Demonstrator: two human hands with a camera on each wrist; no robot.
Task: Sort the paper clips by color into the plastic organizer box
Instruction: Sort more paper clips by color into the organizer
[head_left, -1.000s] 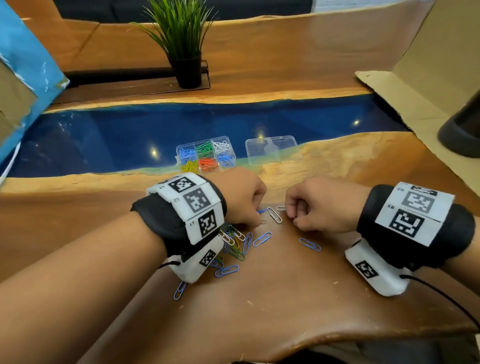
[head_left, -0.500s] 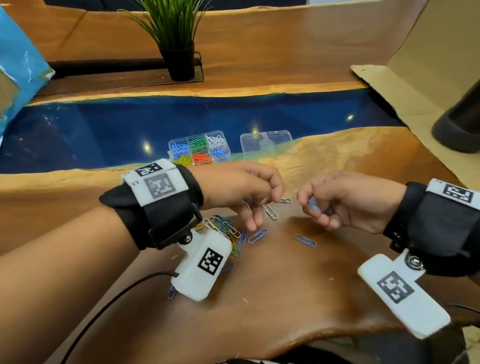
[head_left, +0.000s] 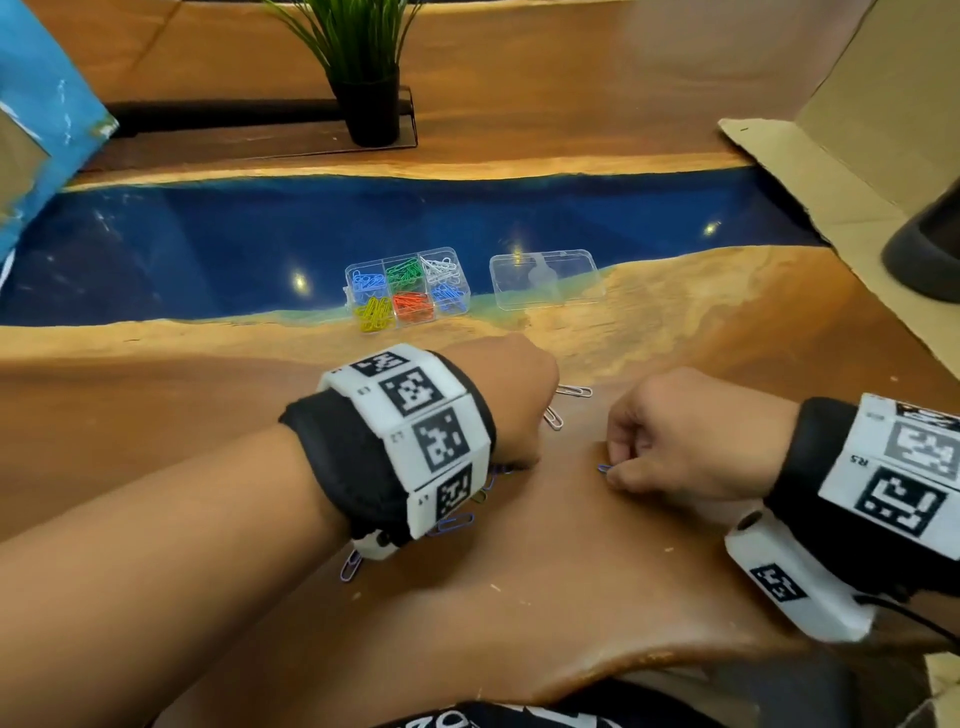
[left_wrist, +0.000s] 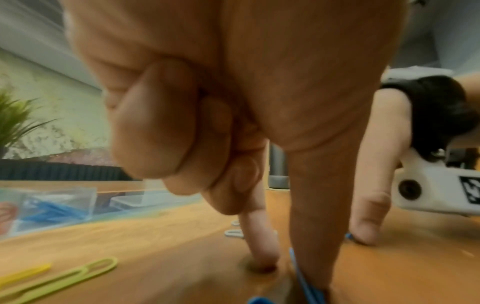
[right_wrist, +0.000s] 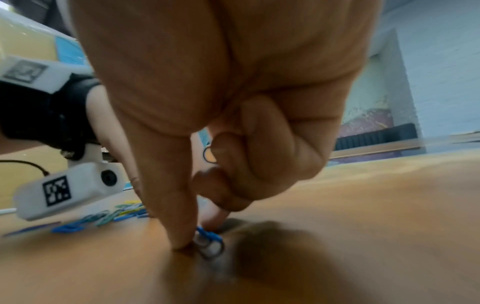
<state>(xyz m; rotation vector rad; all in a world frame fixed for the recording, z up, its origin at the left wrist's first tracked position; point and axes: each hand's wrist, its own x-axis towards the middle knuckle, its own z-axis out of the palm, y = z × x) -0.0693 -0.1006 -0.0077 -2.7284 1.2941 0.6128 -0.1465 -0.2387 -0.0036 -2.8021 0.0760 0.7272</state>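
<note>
The clear organizer box (head_left: 408, 291) sits at the edge of the blue strip, with blue, green, white, yellow and red clips in separate compartments. My left hand (head_left: 524, 462) is down on the loose pile of paper clips (head_left: 483, 493). Its thumb (left_wrist: 311, 236) and index fingertip (left_wrist: 262, 259) touch the table, and a blue clip (left_wrist: 301, 273) leans against the thumb. My right hand (head_left: 610, 470) pinches another blue clip (right_wrist: 209, 238) on the wood between thumb and index finger. A clip loop (right_wrist: 207, 154) shows inside its curled fingers.
The box's clear lid (head_left: 545, 280) lies to its right. Two white clips (head_left: 574, 391) lie beyond my left hand. Yellow-green clips (left_wrist: 64, 275) lie near it. A potted plant (head_left: 363, 78) stands at the back and cardboard (head_left: 831, 156) at the right.
Both hands have dropped from just above the table onto the wood. The left went into the pile. The right came down on the blue clip that lay alone to the right.
</note>
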